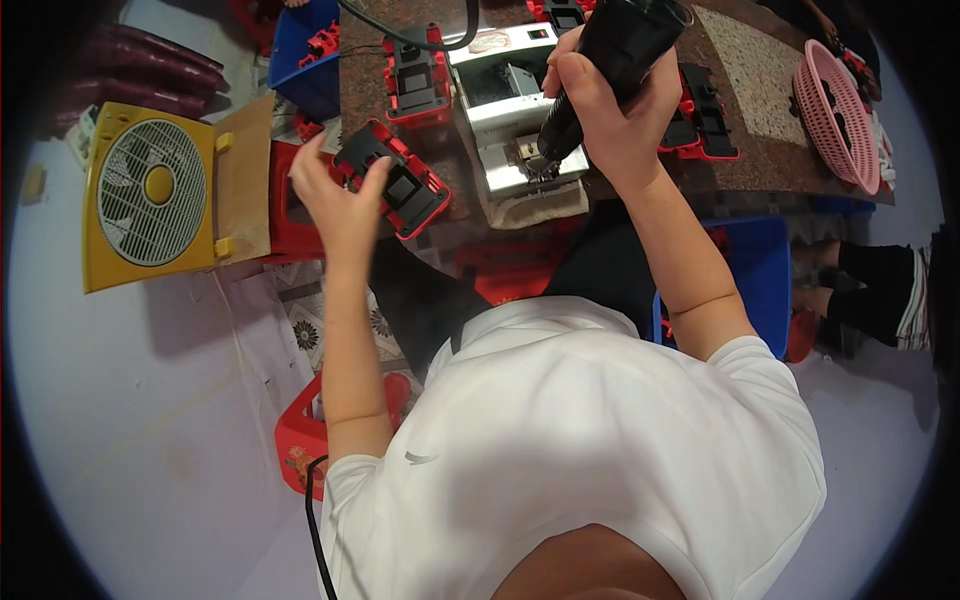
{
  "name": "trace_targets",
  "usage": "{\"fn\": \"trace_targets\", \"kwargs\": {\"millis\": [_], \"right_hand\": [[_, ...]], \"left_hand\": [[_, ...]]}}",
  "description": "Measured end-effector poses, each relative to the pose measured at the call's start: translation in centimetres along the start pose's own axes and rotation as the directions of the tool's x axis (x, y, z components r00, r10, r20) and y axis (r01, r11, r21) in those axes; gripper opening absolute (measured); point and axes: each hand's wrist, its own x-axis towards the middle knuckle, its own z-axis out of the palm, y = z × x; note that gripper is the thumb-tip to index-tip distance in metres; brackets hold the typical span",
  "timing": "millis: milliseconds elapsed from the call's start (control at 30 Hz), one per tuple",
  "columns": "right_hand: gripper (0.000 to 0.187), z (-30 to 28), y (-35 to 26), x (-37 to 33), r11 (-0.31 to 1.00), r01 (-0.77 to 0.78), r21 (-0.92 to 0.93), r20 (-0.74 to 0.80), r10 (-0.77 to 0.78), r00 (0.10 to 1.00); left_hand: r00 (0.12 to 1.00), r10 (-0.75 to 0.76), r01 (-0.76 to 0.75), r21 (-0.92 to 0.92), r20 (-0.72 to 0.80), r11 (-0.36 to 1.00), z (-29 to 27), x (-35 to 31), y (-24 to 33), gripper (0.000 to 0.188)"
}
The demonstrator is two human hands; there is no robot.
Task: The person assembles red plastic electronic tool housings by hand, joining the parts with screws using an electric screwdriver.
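My left hand (pixel 338 196) is at the table's left edge with thumb and fingers spread apart. Its thumb overlaps a black plastic part in a red frame (pixel 402 192), which lies slanted by the edge; whether they touch is unclear. My right hand (pixel 622 125) is wrapped around a thick black electric screwdriver (pixel 628 48). The tool leans down to the left, its tip over the near end of a silver metal screw feeder (pixel 507 125). This box has an open dark tray and rests on a beige cloth (pixel 541 208).
More red-and-black parts lie left (pixel 416 80) and right (pixel 708 112) of the feeder. A dark cable (pixel 440 46) hangs over the table. Blue bins (pixel 302 65) (pixel 765 275), a yellow fan (pixel 158 190) and a pink basket (pixel 836 120) surround me. Another person's legs (pixel 865 295) show at right.
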Motion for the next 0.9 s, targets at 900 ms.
{"fn": "trace_targets", "kwargs": {"millis": [900], "right_hand": [[0.047, 6.4, -2.9, -0.3, 0.865, -0.197, 0.461, -0.123, 0.283, 0.951]], "left_hand": [[0.817, -0.417, 0.562, -0.713, 0.399, 0.419, 5.4, -1.9, -3.4, 0.059]]}}
